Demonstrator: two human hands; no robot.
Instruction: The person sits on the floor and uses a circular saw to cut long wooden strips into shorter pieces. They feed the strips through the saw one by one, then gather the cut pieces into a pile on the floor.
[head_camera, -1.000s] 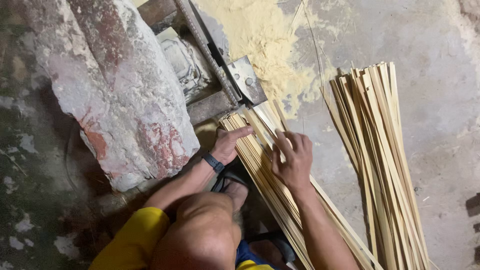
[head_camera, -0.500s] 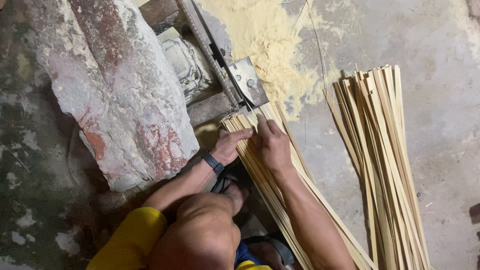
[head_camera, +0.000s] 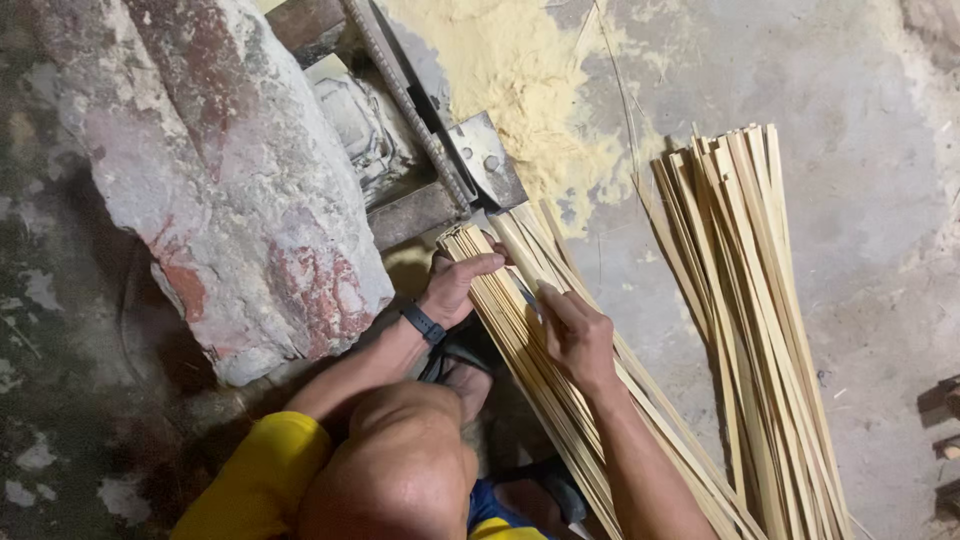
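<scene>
Both the left hand (head_camera: 458, 285) and right hand (head_camera: 575, 335) rest on a bundle of bamboo strips (head_camera: 520, 330) beside a metal blade (head_camera: 485, 160).

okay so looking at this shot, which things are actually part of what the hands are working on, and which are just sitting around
In use:
- left hand, resting on the strip bundle
- right hand, gripping strips
- bundle of thin pale strips under both hands
- metal machine part at the bundle's end

Lying about:
- second pile of strips, apart on the floor
- yellow sawdust
- big worn stone block
</scene>
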